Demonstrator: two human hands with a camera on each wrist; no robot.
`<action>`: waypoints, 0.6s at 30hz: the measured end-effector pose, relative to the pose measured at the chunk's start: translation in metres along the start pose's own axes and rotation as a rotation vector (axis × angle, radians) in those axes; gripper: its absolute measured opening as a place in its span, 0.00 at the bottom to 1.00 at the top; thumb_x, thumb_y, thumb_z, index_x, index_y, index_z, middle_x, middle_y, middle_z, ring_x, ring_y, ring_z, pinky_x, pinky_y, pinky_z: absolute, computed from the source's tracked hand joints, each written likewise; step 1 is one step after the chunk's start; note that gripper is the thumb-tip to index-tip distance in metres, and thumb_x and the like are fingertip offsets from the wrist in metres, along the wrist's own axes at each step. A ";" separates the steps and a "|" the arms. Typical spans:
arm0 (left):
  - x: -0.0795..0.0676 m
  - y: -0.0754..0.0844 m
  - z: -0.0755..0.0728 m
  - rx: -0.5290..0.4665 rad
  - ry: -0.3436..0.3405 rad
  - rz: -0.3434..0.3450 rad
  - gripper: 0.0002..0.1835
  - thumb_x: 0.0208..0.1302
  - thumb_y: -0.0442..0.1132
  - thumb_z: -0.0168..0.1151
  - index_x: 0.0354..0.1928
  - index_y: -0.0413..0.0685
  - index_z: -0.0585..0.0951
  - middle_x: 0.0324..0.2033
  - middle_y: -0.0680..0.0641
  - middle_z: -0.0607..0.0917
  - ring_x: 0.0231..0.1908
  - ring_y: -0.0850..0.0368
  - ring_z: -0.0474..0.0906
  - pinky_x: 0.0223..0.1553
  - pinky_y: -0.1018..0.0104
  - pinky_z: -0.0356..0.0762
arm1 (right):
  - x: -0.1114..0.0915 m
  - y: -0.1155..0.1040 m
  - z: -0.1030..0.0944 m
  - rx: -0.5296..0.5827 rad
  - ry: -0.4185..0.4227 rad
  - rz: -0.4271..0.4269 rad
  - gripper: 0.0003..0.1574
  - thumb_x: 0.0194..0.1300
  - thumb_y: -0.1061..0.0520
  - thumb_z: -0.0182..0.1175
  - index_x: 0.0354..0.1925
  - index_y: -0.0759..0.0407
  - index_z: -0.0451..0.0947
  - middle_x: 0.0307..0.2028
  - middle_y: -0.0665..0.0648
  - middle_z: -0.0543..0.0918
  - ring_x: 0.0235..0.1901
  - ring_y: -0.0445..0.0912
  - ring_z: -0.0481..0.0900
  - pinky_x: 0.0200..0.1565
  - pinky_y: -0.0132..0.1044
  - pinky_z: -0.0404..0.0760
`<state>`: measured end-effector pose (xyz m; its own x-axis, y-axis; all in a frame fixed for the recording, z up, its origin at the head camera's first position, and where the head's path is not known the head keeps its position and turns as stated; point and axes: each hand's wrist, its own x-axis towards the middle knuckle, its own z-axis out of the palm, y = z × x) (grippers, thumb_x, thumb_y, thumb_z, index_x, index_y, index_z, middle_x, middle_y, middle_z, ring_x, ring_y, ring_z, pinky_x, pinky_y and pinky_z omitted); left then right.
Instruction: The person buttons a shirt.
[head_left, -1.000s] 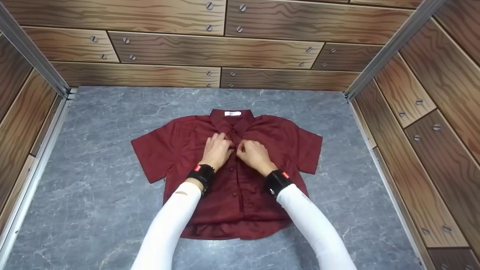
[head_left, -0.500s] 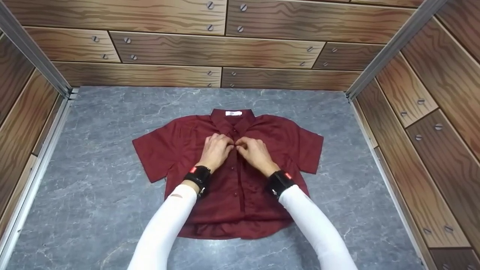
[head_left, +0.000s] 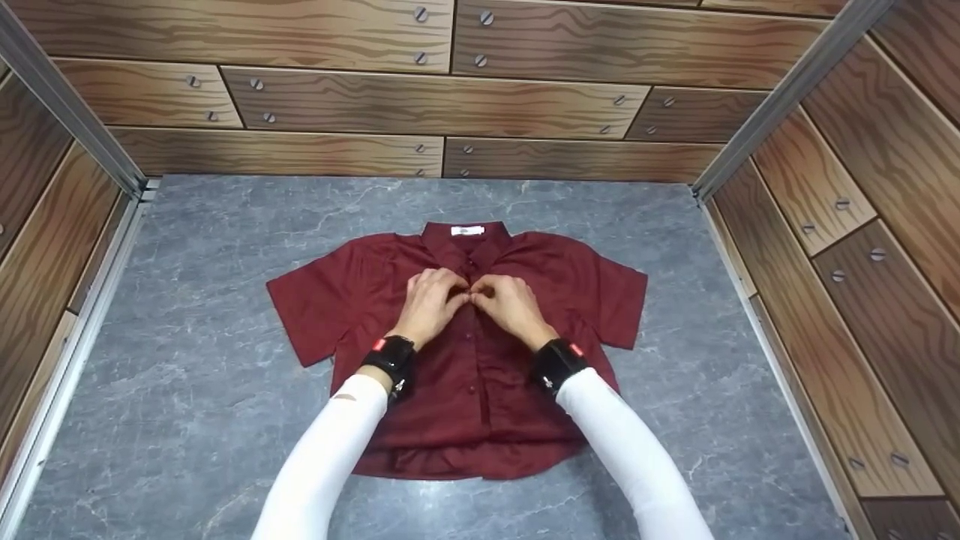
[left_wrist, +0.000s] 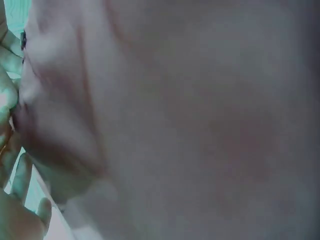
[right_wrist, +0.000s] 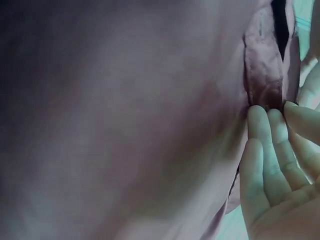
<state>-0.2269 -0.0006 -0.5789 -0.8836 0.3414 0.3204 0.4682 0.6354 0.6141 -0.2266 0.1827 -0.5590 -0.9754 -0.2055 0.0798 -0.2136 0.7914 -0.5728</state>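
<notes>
A dark red short-sleeved button-up shirt (head_left: 540, 397) lies flat, front side up, its collar (head_left: 487, 251) pointing away from me. At the upper front placket my left hand (head_left: 429, 304) pinches the cloth. Right beside it, fingertips almost meeting, my right hand (head_left: 511, 304) pinches the other side of the placket. In the right wrist view the right hand's fingers (right_wrist: 272, 150) reach under the placket edge (right_wrist: 265, 75), with the thumb on top. Fingertips hide the button and buttonhole there. Lower down, a button (head_left: 472, 389) shows on the placket.
The shirt rests on a grey marbled tabletop (head_left: 187, 360). Wood-plank-patterned panels (head_left: 337, 97) stand behind and at both sides, with metal rails (head_left: 795, 97) at the corners. A white label (head_left: 467, 231) sits inside the collar.
My right hand has moved slightly left to the placket, so both hands' fingertips now come together. The left wrist has shifted slightly left and toward me. The shirt stays nearly in place.
</notes>
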 end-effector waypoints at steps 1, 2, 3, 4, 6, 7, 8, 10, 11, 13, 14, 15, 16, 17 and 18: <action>-0.001 -0.001 0.000 -0.003 0.000 -0.002 0.12 0.68 0.42 0.69 0.49 0.46 0.88 0.48 0.47 0.87 0.53 0.46 0.77 0.61 0.43 0.64 | 0.000 0.000 -0.001 0.009 -0.003 0.010 0.05 0.66 0.53 0.71 0.40 0.50 0.90 0.38 0.50 0.89 0.38 0.50 0.85 0.43 0.50 0.81; -0.001 -0.002 -0.001 -0.004 0.002 -0.004 0.13 0.68 0.42 0.70 0.50 0.46 0.88 0.49 0.47 0.87 0.54 0.46 0.77 0.62 0.43 0.64 | 0.000 0.001 -0.001 0.017 -0.006 0.020 0.05 0.66 0.53 0.71 0.40 0.50 0.89 0.38 0.50 0.89 0.38 0.49 0.85 0.43 0.50 0.81; -0.001 -0.003 -0.001 -0.003 0.004 -0.006 0.13 0.67 0.42 0.70 0.50 0.46 0.88 0.49 0.47 0.87 0.55 0.47 0.77 0.62 0.42 0.63 | 0.000 0.001 -0.002 0.026 -0.007 0.028 0.05 0.66 0.52 0.71 0.40 0.49 0.89 0.38 0.49 0.89 0.38 0.49 0.84 0.43 0.49 0.80; -0.001 -0.004 -0.001 0.001 0.009 -0.007 0.13 0.67 0.42 0.71 0.50 0.46 0.89 0.49 0.48 0.87 0.55 0.47 0.77 0.63 0.42 0.63 | 0.000 0.001 -0.001 0.035 -0.009 0.034 0.04 0.66 0.52 0.71 0.40 0.48 0.89 0.39 0.49 0.89 0.38 0.48 0.84 0.43 0.49 0.80; -0.001 -0.005 -0.002 0.011 0.014 -0.010 0.11 0.67 0.41 0.70 0.48 0.47 0.90 0.47 0.48 0.88 0.55 0.47 0.77 0.63 0.42 0.63 | 0.000 0.001 -0.001 0.050 -0.015 0.043 0.04 0.66 0.52 0.71 0.40 0.48 0.89 0.38 0.49 0.88 0.37 0.48 0.83 0.42 0.48 0.80; -0.001 -0.005 -0.001 0.015 0.019 -0.010 0.10 0.67 0.41 0.70 0.47 0.48 0.91 0.46 0.49 0.88 0.54 0.48 0.78 0.63 0.42 0.63 | 0.000 0.001 -0.002 0.054 -0.015 0.046 0.04 0.66 0.51 0.71 0.40 0.48 0.89 0.38 0.49 0.88 0.37 0.47 0.83 0.42 0.48 0.79; 0.000 -0.005 -0.001 0.015 0.023 -0.012 0.09 0.67 0.41 0.70 0.46 0.49 0.91 0.46 0.49 0.88 0.54 0.48 0.78 0.63 0.42 0.63 | 0.000 0.001 -0.002 0.057 -0.017 0.048 0.04 0.66 0.51 0.71 0.40 0.48 0.89 0.38 0.49 0.88 0.36 0.47 0.83 0.42 0.48 0.79; 0.001 -0.006 -0.001 0.013 0.030 -0.023 0.08 0.67 0.41 0.71 0.45 0.49 0.91 0.44 0.49 0.89 0.53 0.48 0.79 0.62 0.42 0.63 | 0.000 0.001 -0.002 0.062 -0.022 0.044 0.05 0.66 0.51 0.71 0.40 0.48 0.89 0.39 0.49 0.88 0.37 0.48 0.83 0.42 0.48 0.79; 0.001 -0.006 0.000 0.006 0.030 -0.033 0.08 0.67 0.40 0.71 0.44 0.50 0.92 0.44 0.49 0.89 0.53 0.48 0.79 0.62 0.42 0.64 | 0.000 0.001 -0.002 0.062 -0.027 0.044 0.05 0.67 0.51 0.71 0.41 0.48 0.89 0.39 0.49 0.88 0.37 0.48 0.83 0.42 0.48 0.79; 0.001 -0.006 0.000 -0.008 0.036 -0.054 0.07 0.66 0.40 0.71 0.43 0.50 0.92 0.43 0.50 0.89 0.52 0.48 0.79 0.62 0.42 0.65 | 0.000 0.001 -0.002 0.061 -0.036 0.047 0.06 0.67 0.51 0.70 0.41 0.48 0.89 0.39 0.49 0.88 0.38 0.48 0.83 0.43 0.48 0.79; 0.001 -0.007 0.001 -0.017 0.037 -0.067 0.07 0.66 0.40 0.71 0.43 0.50 0.92 0.42 0.50 0.89 0.51 0.48 0.80 0.61 0.43 0.65 | 0.000 0.001 -0.002 0.061 -0.041 0.051 0.06 0.67 0.51 0.70 0.42 0.48 0.89 0.39 0.49 0.89 0.38 0.48 0.83 0.43 0.48 0.79; 0.001 -0.007 0.001 -0.028 0.039 -0.082 0.07 0.66 0.40 0.71 0.43 0.50 0.92 0.42 0.50 0.89 0.51 0.48 0.80 0.61 0.43 0.65 | 0.000 0.001 -0.003 0.057 -0.048 0.056 0.07 0.67 0.51 0.69 0.42 0.49 0.89 0.38 0.49 0.89 0.38 0.48 0.83 0.43 0.48 0.79; 0.000 -0.008 0.001 -0.040 0.041 -0.096 0.06 0.66 0.39 0.71 0.42 0.50 0.92 0.42 0.50 0.89 0.51 0.47 0.80 0.60 0.43 0.66 | 0.000 0.001 -0.003 0.049 -0.056 0.067 0.07 0.66 0.52 0.69 0.42 0.49 0.88 0.38 0.49 0.88 0.38 0.47 0.84 0.43 0.47 0.79; 0.000 -0.008 0.001 -0.052 0.042 -0.110 0.06 0.65 0.39 0.71 0.42 0.50 0.92 0.42 0.50 0.89 0.50 0.47 0.80 0.60 0.43 0.66 | 0.000 0.001 -0.003 0.041 -0.065 0.078 0.07 0.66 0.52 0.69 0.42 0.50 0.87 0.37 0.49 0.88 0.38 0.47 0.84 0.43 0.47 0.80; 0.000 -0.009 0.001 -0.062 0.042 -0.122 0.06 0.65 0.39 0.71 0.42 0.50 0.92 0.42 0.50 0.89 0.50 0.47 0.81 0.59 0.43 0.67 | -0.001 0.001 -0.003 0.030 -0.077 0.092 0.08 0.65 0.52 0.69 0.42 0.50 0.86 0.36 0.50 0.88 0.38 0.47 0.84 0.42 0.47 0.79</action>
<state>-0.2312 -0.0053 -0.5852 -0.9341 0.2344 0.2694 0.3570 0.6260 0.6933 -0.2261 0.1849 -0.5574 -0.9836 -0.1769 -0.0364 -0.1202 0.7917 -0.5989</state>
